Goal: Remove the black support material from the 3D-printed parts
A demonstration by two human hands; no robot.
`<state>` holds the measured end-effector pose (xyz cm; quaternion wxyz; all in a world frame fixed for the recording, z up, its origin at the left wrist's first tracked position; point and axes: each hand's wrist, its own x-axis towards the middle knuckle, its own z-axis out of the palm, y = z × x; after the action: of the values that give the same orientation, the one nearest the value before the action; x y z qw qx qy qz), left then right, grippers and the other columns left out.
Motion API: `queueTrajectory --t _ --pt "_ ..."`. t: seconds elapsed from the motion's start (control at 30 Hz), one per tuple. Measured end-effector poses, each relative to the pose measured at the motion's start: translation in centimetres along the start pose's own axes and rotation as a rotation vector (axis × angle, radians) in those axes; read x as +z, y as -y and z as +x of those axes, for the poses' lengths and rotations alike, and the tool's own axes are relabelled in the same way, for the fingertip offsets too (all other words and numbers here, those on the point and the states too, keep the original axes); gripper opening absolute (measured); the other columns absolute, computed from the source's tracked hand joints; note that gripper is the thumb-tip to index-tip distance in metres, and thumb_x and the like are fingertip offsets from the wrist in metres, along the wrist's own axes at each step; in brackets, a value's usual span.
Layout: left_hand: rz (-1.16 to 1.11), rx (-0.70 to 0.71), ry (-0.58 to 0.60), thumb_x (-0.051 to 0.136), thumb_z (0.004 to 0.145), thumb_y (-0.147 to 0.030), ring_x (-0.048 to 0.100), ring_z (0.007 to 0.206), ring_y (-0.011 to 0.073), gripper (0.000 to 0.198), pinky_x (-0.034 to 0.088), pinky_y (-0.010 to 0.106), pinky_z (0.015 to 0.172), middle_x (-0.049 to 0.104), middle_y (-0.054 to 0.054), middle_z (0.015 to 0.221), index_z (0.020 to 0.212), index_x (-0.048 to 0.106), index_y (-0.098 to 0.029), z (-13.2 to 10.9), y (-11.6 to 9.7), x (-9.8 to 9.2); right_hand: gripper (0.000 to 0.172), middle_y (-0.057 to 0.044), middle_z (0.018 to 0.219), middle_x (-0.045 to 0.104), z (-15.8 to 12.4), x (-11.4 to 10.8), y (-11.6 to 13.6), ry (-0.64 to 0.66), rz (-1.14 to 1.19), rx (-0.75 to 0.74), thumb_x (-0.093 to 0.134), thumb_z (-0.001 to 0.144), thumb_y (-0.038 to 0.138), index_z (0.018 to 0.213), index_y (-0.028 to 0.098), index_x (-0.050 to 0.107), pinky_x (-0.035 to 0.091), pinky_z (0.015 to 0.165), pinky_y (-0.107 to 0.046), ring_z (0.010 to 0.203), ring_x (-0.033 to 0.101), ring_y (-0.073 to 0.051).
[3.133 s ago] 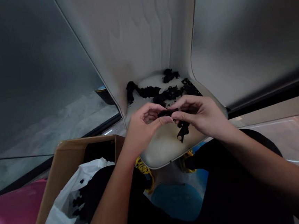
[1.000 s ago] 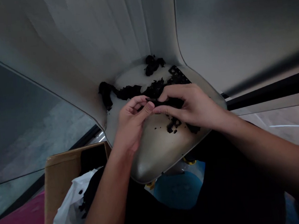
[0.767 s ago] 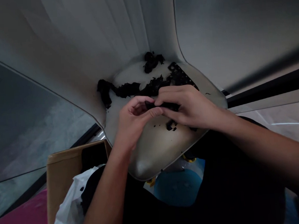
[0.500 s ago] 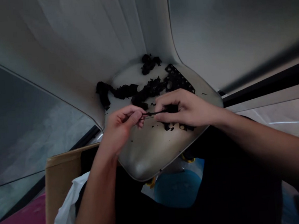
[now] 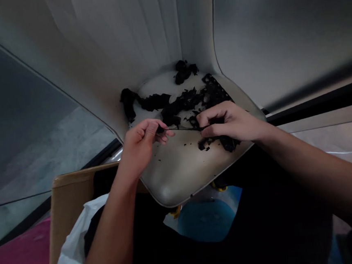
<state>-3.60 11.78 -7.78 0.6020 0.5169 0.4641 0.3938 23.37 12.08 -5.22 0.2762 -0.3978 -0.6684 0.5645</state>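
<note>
A thin black strand (image 5: 182,130) runs stretched between my two hands, just over a pale seat-like surface (image 5: 173,169). My left hand (image 5: 144,139) pinches its left end, with a small dark bit at the fingertips. At the other end, my right hand (image 5: 224,121) is closed on the strand, next to dark torn material partly hidden under the palm. Ragged black scraps (image 5: 182,102) lie behind my hands, along with a black perforated sheet (image 5: 217,89) at the right. A separate black clump (image 5: 184,71) sits farther back.
A cardboard box (image 5: 67,195) with a white plastic bag (image 5: 70,248) stands at the lower left, near a pink object (image 5: 21,260). Below the surface's front edge shows a blue round thing (image 5: 206,219). Tall pale panels (image 5: 278,36) rise behind.
My hands have moved farther apart, the right one shifting right, and a longer length of black strand shows between them. The camera view has also shifted slightly.
</note>
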Motion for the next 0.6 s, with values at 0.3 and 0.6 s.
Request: queueTrajectory --t 0.3,0.6 --pt "0.223 0.121 -0.256 0.077 0.102 -0.037 0.066 0.079 0.0156 0.018 0.053 0.028 0.076 0.074 0.003 0.084 0.093 0.077 -0.022 1.6 1.5 -3.6 0.04 0.002 0.066 0.055 -0.8 -1.6 0.4 -0.145 0.139 0.078 0.089 0.088 0.041 0.067 0.022 0.061 0.031 0.058 -0.032 0.06 0.045 -0.013" --pt "0.836 0.084 0.218 0.079 0.098 -0.021 0.07 0.094 0.0232 0.005 0.056 0.039 0.09 0.071 0.005 0.106 0.103 0.079 -0.021 -0.4 1.6 -2.3 0.04 0.0 0.076 0.073 0.8 -0.8 -0.4 -0.053 -0.023 0.17 0.093 0.085 0.058 0.086 0.022 0.078 0.045 0.067 -0.031 0.072 0.062 -0.016"
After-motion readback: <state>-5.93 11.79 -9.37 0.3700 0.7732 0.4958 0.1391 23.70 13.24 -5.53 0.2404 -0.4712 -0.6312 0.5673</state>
